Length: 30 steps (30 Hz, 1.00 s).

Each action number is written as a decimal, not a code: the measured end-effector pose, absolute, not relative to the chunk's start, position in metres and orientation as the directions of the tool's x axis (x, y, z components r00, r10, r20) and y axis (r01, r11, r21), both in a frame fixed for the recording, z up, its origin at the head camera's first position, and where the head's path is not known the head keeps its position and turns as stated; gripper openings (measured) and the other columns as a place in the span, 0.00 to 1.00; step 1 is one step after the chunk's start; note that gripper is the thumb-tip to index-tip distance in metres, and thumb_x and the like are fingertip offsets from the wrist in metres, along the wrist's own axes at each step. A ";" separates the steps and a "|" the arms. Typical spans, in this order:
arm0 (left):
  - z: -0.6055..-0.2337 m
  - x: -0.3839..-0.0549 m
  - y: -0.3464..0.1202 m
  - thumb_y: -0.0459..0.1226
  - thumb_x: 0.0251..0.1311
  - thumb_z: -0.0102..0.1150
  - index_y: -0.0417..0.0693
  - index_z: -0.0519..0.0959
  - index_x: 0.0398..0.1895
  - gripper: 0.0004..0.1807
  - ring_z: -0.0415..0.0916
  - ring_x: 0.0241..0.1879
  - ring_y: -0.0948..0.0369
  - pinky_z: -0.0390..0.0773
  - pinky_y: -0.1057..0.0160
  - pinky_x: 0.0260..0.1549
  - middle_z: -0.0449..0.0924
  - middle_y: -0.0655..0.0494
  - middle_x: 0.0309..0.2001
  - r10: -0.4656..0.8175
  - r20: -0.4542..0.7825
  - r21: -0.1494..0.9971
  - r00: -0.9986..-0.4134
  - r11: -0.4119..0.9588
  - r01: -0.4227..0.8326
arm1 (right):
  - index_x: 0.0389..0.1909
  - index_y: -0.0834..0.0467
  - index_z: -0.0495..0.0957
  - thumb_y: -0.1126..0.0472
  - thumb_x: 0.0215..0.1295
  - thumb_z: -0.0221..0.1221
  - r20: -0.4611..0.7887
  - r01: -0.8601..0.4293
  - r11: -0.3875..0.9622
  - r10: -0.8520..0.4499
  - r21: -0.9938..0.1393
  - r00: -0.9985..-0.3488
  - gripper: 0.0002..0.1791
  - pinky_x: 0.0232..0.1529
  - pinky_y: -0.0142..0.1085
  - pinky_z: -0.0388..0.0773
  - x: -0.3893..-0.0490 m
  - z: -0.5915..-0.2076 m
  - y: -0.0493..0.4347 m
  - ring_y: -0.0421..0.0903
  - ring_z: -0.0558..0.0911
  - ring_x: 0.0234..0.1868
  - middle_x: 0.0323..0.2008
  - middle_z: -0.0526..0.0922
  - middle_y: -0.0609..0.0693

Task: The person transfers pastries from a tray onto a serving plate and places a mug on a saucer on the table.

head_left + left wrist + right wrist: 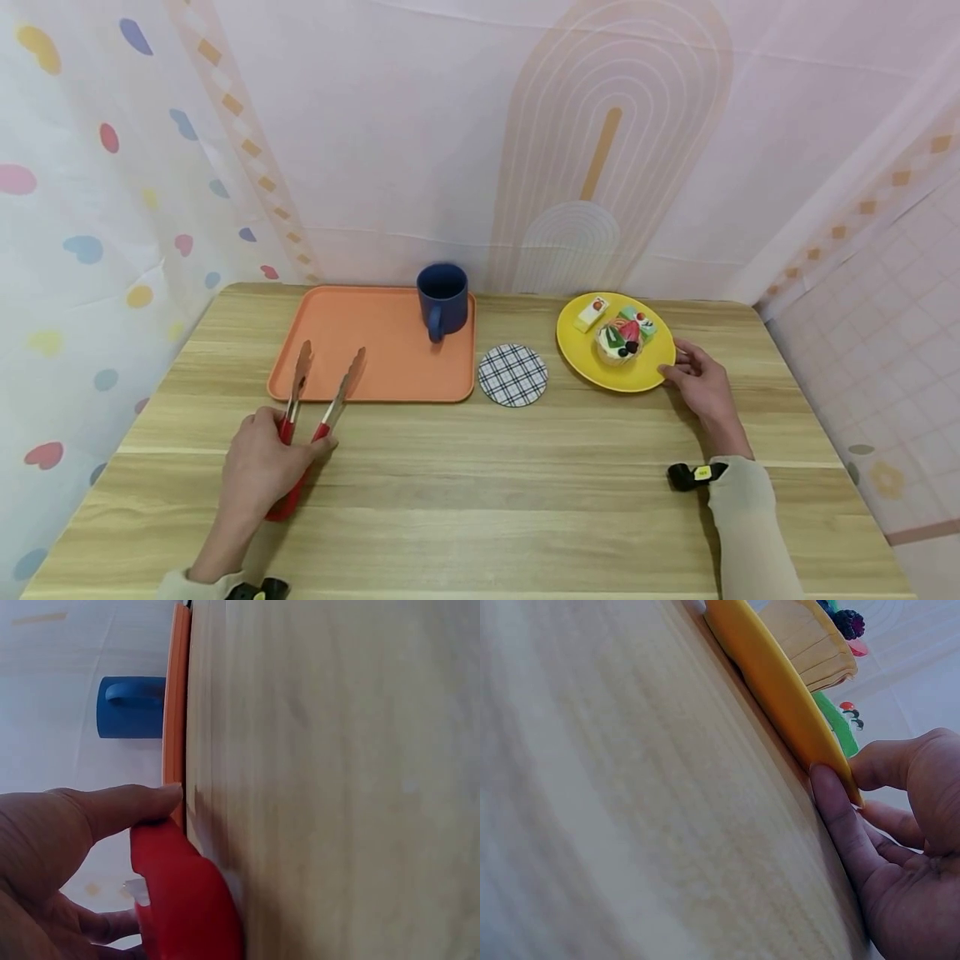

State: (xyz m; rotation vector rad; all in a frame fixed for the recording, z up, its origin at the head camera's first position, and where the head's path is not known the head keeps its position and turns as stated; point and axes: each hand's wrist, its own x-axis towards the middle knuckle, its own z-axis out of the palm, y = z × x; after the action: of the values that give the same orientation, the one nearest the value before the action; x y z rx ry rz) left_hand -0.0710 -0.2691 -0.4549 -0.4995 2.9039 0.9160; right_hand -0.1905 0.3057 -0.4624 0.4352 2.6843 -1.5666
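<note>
My left hand holds a pair of tongs by the red handles, thumb on one arm and fingers at the other. The tongs' metal tips are spread apart over the near left part of an orange tray. In the left wrist view the thumb presses the red handle. On the right, my right hand pinches the rim of a yellow plate. A fruit tart and two small cake pieces lie on that plate. The right wrist view shows digits on both faces of the plate's edge.
A dark blue mug stands on the tray's back right corner, handle toward me. Between tray and plate lies a round checked coaster. The wooden table meets a patterned cloth at the back.
</note>
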 end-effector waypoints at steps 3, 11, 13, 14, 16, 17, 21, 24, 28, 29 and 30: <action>-0.452 -0.072 -0.269 0.63 0.50 0.74 0.33 0.68 0.44 0.43 0.70 0.33 0.50 0.67 0.60 0.24 0.70 0.41 0.36 -0.285 -0.171 0.530 -0.943 0.781 -0.332 | 0.77 0.57 0.64 0.61 0.72 0.61 -0.137 0.235 0.462 0.237 -0.855 -0.962 0.34 0.40 0.21 0.79 -0.191 -0.461 0.305 0.32 0.75 0.43 0.61 0.75 0.59; -0.449 -0.072 -0.271 0.71 0.49 0.68 0.25 0.58 0.70 0.65 0.74 0.43 0.41 0.77 0.50 0.33 0.69 0.28 0.53 -0.241 -0.199 0.517 -0.950 0.797 -0.311 | 0.77 0.57 0.62 0.60 0.73 0.61 -0.152 0.249 0.473 0.234 -0.845 -0.960 0.35 0.40 0.20 0.78 -0.190 -0.459 0.305 0.33 0.75 0.44 0.62 0.75 0.60; -0.449 -0.072 -0.271 0.71 0.51 0.66 0.26 0.57 0.72 0.65 0.74 0.44 0.40 0.77 0.48 0.35 0.69 0.28 0.54 -0.238 -0.192 0.522 -0.952 0.797 -0.305 | 0.78 0.57 0.62 0.60 0.73 0.61 -0.155 0.250 0.476 0.230 -0.843 -0.961 0.35 0.40 0.20 0.78 -0.190 -0.458 0.305 0.32 0.75 0.43 0.63 0.74 0.61; -0.449 -0.072 -0.271 0.70 0.52 0.66 0.26 0.57 0.73 0.64 0.75 0.44 0.40 0.77 0.49 0.34 0.69 0.28 0.54 -0.237 -0.181 0.525 -0.954 0.798 -0.298 | 0.78 0.57 0.62 0.60 0.73 0.61 -0.155 0.250 0.477 0.230 -0.842 -0.961 0.35 0.41 0.20 0.78 -0.189 -0.458 0.305 0.32 0.75 0.43 0.63 0.74 0.61; -0.448 -0.072 -0.270 0.68 0.54 0.67 0.27 0.58 0.73 0.61 0.73 0.47 0.38 0.76 0.48 0.35 0.69 0.27 0.54 -0.239 -0.151 0.535 -0.959 0.796 -0.282 | 0.78 0.57 0.61 0.60 0.73 0.60 -0.156 0.251 0.486 0.227 -0.837 -0.961 0.35 0.41 0.20 0.78 -0.189 -0.458 0.305 0.33 0.76 0.44 0.63 0.74 0.61; -0.448 -0.073 -0.270 0.66 0.55 0.67 0.27 0.58 0.72 0.60 0.71 0.49 0.36 0.76 0.46 0.36 0.69 0.27 0.55 -0.239 -0.137 0.541 -0.961 0.795 -0.275 | 0.78 0.57 0.61 0.59 0.74 0.60 -0.157 0.252 0.492 0.225 -0.833 -0.962 0.35 0.41 0.19 0.78 -0.189 -0.458 0.305 0.35 0.76 0.46 0.64 0.74 0.61; -0.444 -0.074 -0.268 0.60 0.57 0.69 0.27 0.60 0.71 0.55 0.60 0.56 0.30 0.72 0.39 0.42 0.64 0.23 0.58 -0.244 -0.084 0.572 -0.966 0.782 -0.248 | 0.79 0.57 0.60 0.56 0.76 0.58 -0.164 0.262 0.524 0.228 -0.810 -0.960 0.34 0.40 0.19 0.77 -0.186 -0.457 0.304 0.43 0.77 0.53 0.65 0.74 0.62; -0.440 -0.075 -0.266 0.58 0.58 0.70 0.28 0.60 0.72 0.53 0.59 0.58 0.30 0.71 0.37 0.45 0.62 0.23 0.61 -0.247 -0.056 0.588 -0.967 0.775 -0.232 | 0.78 0.59 0.60 0.52 0.77 0.55 -0.167 0.265 0.538 0.226 -0.800 -0.960 0.34 0.40 0.19 0.78 -0.185 -0.456 0.303 0.46 0.76 0.54 0.64 0.73 0.62; -0.435 -0.077 -0.262 0.56 0.58 0.71 0.30 0.60 0.73 0.52 0.62 0.57 0.33 0.71 0.36 0.48 0.62 0.25 0.62 -0.246 -0.016 0.599 -0.969 0.774 -0.206 | 0.78 0.62 0.58 0.47 0.78 0.52 -0.162 0.253 0.545 0.210 -0.800 -0.964 0.36 0.40 0.22 0.79 -0.182 -0.451 0.299 0.46 0.77 0.52 0.64 0.72 0.64; -0.433 -0.078 -0.261 0.56 0.58 0.70 0.30 0.60 0.73 0.51 0.62 0.57 0.33 0.71 0.36 0.49 0.62 0.25 0.62 -0.244 -0.005 0.603 -0.970 0.773 -0.198 | 0.78 0.62 0.58 0.46 0.78 0.52 -0.162 0.250 0.544 0.204 -0.801 -0.965 0.37 0.40 0.22 0.80 -0.182 -0.450 0.298 0.48 0.78 0.53 0.64 0.71 0.65; -0.432 -0.078 -0.259 0.55 0.59 0.70 0.31 0.60 0.73 0.51 0.62 0.58 0.34 0.70 0.36 0.49 0.62 0.25 0.63 -0.241 0.005 0.607 -0.970 0.772 -0.189 | 0.78 0.62 0.58 0.45 0.78 0.52 -0.163 0.248 0.546 0.201 -0.800 -0.966 0.37 0.39 0.22 0.79 -0.181 -0.449 0.298 0.50 0.78 0.54 0.65 0.71 0.65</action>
State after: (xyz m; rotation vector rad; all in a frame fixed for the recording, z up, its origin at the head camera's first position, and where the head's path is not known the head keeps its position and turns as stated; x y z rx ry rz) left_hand -0.0780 -0.2591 -0.4317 -0.3686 3.0347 1.0253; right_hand -0.1814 0.2978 -0.4487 0.3947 2.7160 -1.4191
